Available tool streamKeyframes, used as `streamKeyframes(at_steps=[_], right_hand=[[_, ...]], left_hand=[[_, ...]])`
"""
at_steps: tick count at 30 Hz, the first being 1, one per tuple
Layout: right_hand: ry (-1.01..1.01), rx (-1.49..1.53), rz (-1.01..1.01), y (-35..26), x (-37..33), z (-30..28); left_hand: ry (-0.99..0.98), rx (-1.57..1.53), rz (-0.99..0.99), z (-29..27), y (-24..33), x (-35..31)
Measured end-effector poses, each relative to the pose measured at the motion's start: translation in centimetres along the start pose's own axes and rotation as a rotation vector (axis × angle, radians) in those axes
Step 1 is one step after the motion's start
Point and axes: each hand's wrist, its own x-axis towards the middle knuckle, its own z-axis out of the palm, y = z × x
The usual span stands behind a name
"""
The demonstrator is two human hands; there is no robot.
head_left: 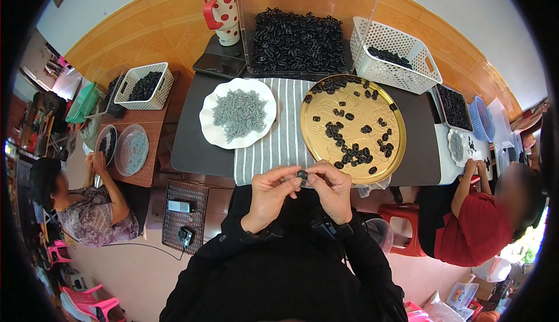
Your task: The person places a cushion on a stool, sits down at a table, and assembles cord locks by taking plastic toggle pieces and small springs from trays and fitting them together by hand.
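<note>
My left hand (271, 194) and my right hand (332, 188) meet at the near edge of the table, and together they pinch one small black plastic piece (302, 174) between the fingertips. Just beyond them lies a round gold tray (311, 141) with several loose black pieces scattered on it. To its left a white scalloped plate (209, 132) carries a heap of small grey parts (239, 114). Both rest on a grey striped cloth (279, 147). Black sleeves cover my forearms.
A clear bin (250, 7) heaped with black pieces stands at the back, a white basket (372, 68) at its right, a red dotted jug (223, 10) and a phone (214, 64) at its left. One person sits at a table on the left, another on the right.
</note>
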Motion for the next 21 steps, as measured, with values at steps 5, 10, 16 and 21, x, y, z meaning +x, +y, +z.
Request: streamKeyframes(at_steps=[5, 10, 16, 21], right_hand=[[-0.048, 0.038, -0.029, 0.07, 0.05, 0.14], [-0.016, 0.029, -0.067, 0.69, -0.32, 0.22], [0.003, 0.019, -0.062, 0.70, -0.45, 0.31], [0.019, -0.015, -0.108, 0.68, -0.46, 0.28]], left_hand=[[-0.001, -0.006, 0.010, 0.08, 0.13, 0.01], [-0.017, 0.001, 0.002, -0.02, -0.06, 0.02], [-0.014, 0.018, 0.002, -0.03, -0.04, -0.04], [-0.040, 0.001, 0.006, -0.04, -0.10, 0.08]])
